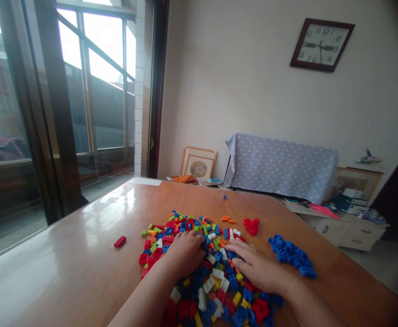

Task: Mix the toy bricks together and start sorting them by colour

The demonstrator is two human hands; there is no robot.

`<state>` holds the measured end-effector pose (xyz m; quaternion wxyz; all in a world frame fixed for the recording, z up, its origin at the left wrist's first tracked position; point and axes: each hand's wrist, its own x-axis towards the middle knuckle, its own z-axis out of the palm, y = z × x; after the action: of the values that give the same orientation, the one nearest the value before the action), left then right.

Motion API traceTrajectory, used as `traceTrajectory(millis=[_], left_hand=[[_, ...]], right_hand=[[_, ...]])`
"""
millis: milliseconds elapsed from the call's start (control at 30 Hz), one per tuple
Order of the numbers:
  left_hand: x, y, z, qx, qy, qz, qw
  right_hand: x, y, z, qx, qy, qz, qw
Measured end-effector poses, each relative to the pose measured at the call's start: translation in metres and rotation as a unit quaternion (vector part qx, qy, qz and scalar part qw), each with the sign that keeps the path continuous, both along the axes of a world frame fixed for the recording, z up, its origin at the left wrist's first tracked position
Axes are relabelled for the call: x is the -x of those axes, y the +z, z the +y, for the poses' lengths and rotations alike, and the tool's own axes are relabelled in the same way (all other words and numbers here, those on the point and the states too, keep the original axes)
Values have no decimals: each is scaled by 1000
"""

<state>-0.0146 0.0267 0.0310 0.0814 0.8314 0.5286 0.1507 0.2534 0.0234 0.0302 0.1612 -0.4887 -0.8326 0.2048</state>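
A large mixed pile of plastic building bricks (pixel 215 286) in red, blue, white, yellow, green and orange covers the near middle of the table. My left hand (pixel 187 250) rests palm down over the pile's upper left part, its fingers bent slightly apart over the bricks; the fingertips are partly hidden. At the pile's right side lies my right hand (pixel 256 265), fingers stretched and thumb apart, touching the bricks' edge. To its right is a separate group of blue bricks (pixel 292 255). A smaller cluster of red bricks (pixel 251 226) sits beyond that hand.
The brown table (pixel 66 272) is glossy. A lone red brick (pixel 120 241) lies left of the pile, and a few orange bricks (pixel 228 219) lie behind it. One tiny blue piece (pixel 224 197) is near the far edge. Beyond stands something under a dotted cloth (pixel 280 163).
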Motion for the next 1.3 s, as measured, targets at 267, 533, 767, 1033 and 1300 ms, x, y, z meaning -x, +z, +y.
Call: traceTrajectory(millis=[267, 533, 767, 1033, 1300], left_hand=[[-3, 8, -3, 4, 1, 9, 1000], [-8, 10, -4, 13, 0, 19, 1000], [-9, 10, -1, 17, 7, 19, 1000], [-12, 10, -2, 16, 2, 13, 1000], [-15, 11, -2, 17, -12, 6, 1000]], right_hand=[[-18, -15, -1, -44, -55, 102, 992], [-36, -30, 12, -9, -109, 207, 972], [-34, -31, 17, 88, -85, 327, 937], [-31, -27, 20, 145, -66, 450, 879], [-45, -42, 36, -84, -215, 203, 952]])
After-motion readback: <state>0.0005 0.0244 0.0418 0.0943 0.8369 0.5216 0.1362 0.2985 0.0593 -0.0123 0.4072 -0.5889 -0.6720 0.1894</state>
